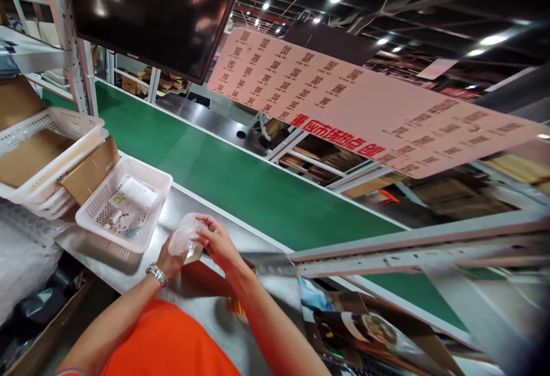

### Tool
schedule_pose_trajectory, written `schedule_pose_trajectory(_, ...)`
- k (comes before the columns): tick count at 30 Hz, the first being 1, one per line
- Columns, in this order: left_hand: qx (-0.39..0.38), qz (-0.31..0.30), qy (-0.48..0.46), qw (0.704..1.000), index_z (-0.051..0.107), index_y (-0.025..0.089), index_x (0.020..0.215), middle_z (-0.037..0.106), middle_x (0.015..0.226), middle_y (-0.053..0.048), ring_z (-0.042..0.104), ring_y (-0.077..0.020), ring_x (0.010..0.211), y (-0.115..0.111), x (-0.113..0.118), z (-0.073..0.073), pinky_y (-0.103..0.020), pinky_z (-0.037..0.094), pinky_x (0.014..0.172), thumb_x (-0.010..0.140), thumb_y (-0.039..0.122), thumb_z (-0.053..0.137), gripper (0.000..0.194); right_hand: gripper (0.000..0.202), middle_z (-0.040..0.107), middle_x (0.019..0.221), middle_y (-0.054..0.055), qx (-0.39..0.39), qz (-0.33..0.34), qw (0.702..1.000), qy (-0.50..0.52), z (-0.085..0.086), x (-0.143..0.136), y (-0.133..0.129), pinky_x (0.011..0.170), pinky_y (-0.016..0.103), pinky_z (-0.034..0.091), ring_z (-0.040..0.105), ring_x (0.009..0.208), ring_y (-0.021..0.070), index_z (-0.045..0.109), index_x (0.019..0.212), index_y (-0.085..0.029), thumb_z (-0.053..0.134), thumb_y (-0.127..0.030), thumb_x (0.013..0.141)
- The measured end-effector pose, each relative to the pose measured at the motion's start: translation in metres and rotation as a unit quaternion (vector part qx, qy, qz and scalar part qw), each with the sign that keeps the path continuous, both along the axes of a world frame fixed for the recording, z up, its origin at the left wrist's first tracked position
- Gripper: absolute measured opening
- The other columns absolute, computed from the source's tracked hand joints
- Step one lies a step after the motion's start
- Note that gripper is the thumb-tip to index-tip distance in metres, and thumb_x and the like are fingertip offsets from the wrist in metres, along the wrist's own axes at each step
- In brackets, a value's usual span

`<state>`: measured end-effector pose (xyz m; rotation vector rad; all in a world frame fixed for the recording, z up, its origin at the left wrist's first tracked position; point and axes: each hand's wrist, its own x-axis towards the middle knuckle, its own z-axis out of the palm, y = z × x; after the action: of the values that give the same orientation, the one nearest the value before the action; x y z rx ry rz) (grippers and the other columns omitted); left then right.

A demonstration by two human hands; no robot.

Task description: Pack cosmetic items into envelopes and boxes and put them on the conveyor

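A small bundle of clear bubble wrap (pixel 188 231) is held between my two hands over a metal worktop (pixel 266 301). My left hand (pixel 171 257), with a metal-band watch at the wrist, grips it from the left and below. The fingers of my right hand (pixel 220 245) are bent against its right side. What is inside the wrap cannot be made out. Just beneath my hands is an open brown cardboard box (pixel 204 278), partly hidden by them. Left of my hands stands a white plastic basket (pixel 161 192) holding a white paper and some small packed items.
Stacked white baskets (pixel 47 184) and cardboard stand at far left, above bubble wrap sheeting (pixel 26 261). A green conveyor belt (pixel 215 175) runs behind the worktop. A monitor (pixel 154 15) and a code-covered board (pixel 344 106) hang above. A metal frame (pixel 387 255) juts in at right.
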<state>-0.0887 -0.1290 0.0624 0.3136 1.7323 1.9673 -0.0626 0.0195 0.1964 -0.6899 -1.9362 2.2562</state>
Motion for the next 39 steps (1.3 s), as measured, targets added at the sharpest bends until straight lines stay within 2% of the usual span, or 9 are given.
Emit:
schedule_pose_trajectory(5, 0.064, -0.12, -0.254, 0.958, 0.069, 0.017, 0.105, 0.068, 0.08, -0.006, 0.054, -0.0124, 0.056, -0.006, -0.02, 0.025, -0.022, 0.036, 0.049, 0.095, 0.026, 0.062, 0.016, 0.057, 0.07, 0.085, -0.001, 0.12, 0.08, 0.989, -0.018, -0.004, 0.019, 0.029, 0.054, 0.025, 0.045, 0.05, 0.059, 0.0138, 0.056, 0.122, -0.027, 0.059, -0.029, 0.066)
schedule_pose_trajectory(8, 0.088, -0.168, -0.382, 0.905, 0.068, 0.013, 0.095, 0.065, 0.077, -0.006, 0.037, -0.0055, 0.047, -0.019, -0.029, 0.04, -0.018, 0.02, 0.043, 0.105, 0.031, 0.046, 0.029, 0.067, 0.059, 0.073, -0.005, 0.199, 0.17, 0.964, -0.048, -0.011, 0.042, 0.035, 0.055, 0.025, 0.043, 0.047, 0.058, 0.0139, 0.061, 0.141, -0.023, 0.055, -0.028, 0.075)
schedule_pose_trajectory(12, 0.113, -0.18, -0.529, 0.822, 0.067, 0.01, 0.093, 0.058, 0.071, -0.004, 0.03, -0.003, 0.045, -0.018, -0.025, 0.057, -0.015, 0.011, 0.041, 0.111, 0.041, 0.034, 0.048, 0.07, 0.071, 0.092, 0.001, 0.429, 0.218, 0.876, -0.014, -0.017, 0.068, 0.027, 0.075, 0.03, 0.05, 0.061, 0.08, 0.019, 0.063, 0.154, -0.024, 0.073, -0.038, 0.086)
schedule_pose_trajectory(19, 0.079, -0.29, -0.532, 0.792, 0.072, 0.011, 0.106, 0.047, 0.057, 0.003, 0.016, -0.0044, 0.037, 0.005, -0.012, 0.079, -0.018, 0.008, 0.037, 0.103, 0.067, 0.029, 0.071, 0.021, 0.071, 0.125, 0.013, 0.591, 0.143, 0.794, 0.01, -0.018, 0.092, 0.052, 0.097, 0.038, 0.055, 0.067, 0.108, 0.0257, 0.082, 0.112, -0.024, 0.069, -0.034, 0.099)
schedule_pose_trajectory(22, 0.068, -0.337, -0.502, 0.794, 0.073, 0.009, 0.103, 0.036, 0.051, 0.007, 0.012, -0.0047, 0.035, 0.031, -0.009, 0.096, -0.018, 0.008, 0.036, 0.104, 0.058, 0.034, 0.062, 0.025, 0.07, 0.133, 0.016, 0.606, 0.123, 0.783, 0.069, -0.013, 0.11, 0.067, 0.109, 0.048, 0.053, 0.06, 0.127, 0.0325, 0.075, 0.119, -0.021, 0.072, -0.031, 0.096)
schedule_pose_trajectory(27, 0.021, -0.386, -0.463, 0.797, 0.071, 0.013, 0.093, 0.027, 0.048, 0.009, 0.008, -0.0064, 0.036, 0.084, 0.006, 0.116, -0.02, 0.009, 0.037, 0.108, 0.052, 0.032, 0.057, 0.047, 0.074, 0.131, 0.018, 0.651, 0.102, 0.752, 0.005, -0.013, 0.136, 0.083, 0.106, 0.05, 0.053, 0.063, 0.116, 0.0325, 0.061, 0.145, -0.016, 0.061, -0.022, 0.098)
schedule_pose_trajectory(31, -0.044, -0.338, -0.301, 0.891, 0.073, 0.014, 0.102, 0.051, 0.058, 0.002, 0.038, -0.0127, 0.043, 0.093, 0.015, 0.1, -0.023, 0.033, 0.045, 0.107, 0.064, 0.042, 0.059, 0.041, 0.076, 0.13, 0.018, 0.633, 0.062, 0.765, -0.096, -0.025, 0.149, 0.097, 0.103, 0.044, 0.052, 0.068, 0.114, 0.0325, 0.064, 0.141, -0.014, 0.055, -0.027, 0.103)
schedule_pose_trajectory(34, -0.04, -0.274, -0.194, 0.941, 0.074, 0.02, 0.102, 0.065, 0.077, -0.004, 0.07, -0.0255, 0.09, 0.078, 0.014, 0.073, -0.028, 0.055, 0.08, 0.088, 0.036, 0.083, 0.023, 0.039, 0.08, 0.124, 0.016, 0.588, 0.055, 0.788, -0.176, -0.036, 0.156, 0.103, 0.096, 0.037, 0.053, 0.074, 0.112, 0.0304, 0.067, 0.137, -0.016, 0.057, -0.034, 0.104)
schedule_pose_trajectory(39, 0.01, -0.254, -0.012, 0.967, 0.063, 0.028, 0.064, 0.062, 0.075, -0.009, 0.04, -0.0381, 0.157, 0.058, 0.01, 0.022, -0.048, 0.031, 0.133, 0.071, 0.005, 0.088, 0.034, 0.027, 0.084, 0.104, 0.021, 0.596, 0.108, 0.746, -0.279, -0.054, 0.152, 0.11, 0.087, 0.037, 0.055, 0.079, 0.097, 0.0337, 0.081, 0.111, -0.017, 0.074, -0.036, 0.093)
